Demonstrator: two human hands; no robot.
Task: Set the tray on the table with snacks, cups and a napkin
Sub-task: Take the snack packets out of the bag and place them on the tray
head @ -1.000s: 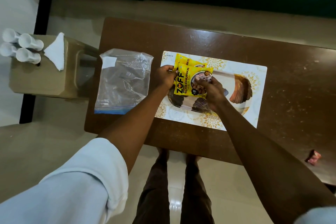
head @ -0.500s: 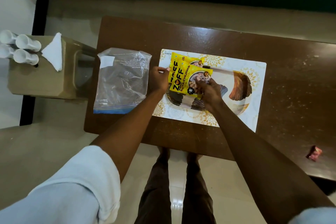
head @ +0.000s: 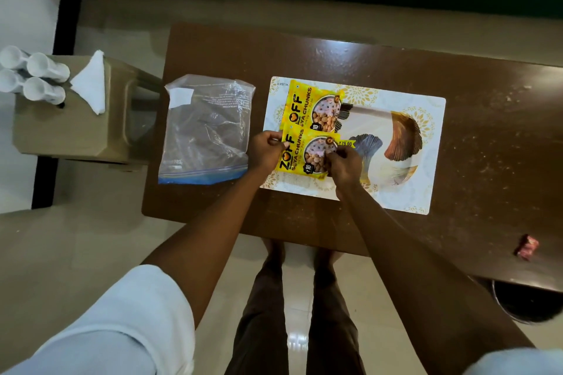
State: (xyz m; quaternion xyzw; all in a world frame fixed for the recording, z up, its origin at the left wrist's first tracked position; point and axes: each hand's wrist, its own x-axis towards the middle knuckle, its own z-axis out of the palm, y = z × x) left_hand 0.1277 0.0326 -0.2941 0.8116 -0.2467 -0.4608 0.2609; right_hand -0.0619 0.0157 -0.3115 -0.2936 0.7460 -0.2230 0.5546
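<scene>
A white patterned tray (head: 426,161) lies flat on the brown table (head: 487,119). Two yellow snack packets rest on its left part: the far packet (head: 310,106) lies free, and the near packet (head: 300,157) sits just below it. My left hand (head: 265,151) pinches the near packet's left edge. My right hand (head: 345,164) pinches its right side. Several white cups (head: 36,74) and a folded white napkin (head: 91,82) stand on a beige stool (head: 70,128) to the left of the table.
An empty clear zip bag (head: 207,128) lies on the table left of the tray. A small red wrapper (head: 526,246) sits near the table's front right edge. A dark round bin (head: 524,301) stands below that corner. My feet are under the front edge.
The two stacked packets have been spread apart: the near one has slid toward me with both hands, leaving the far one lying uncovered on the tray.
</scene>
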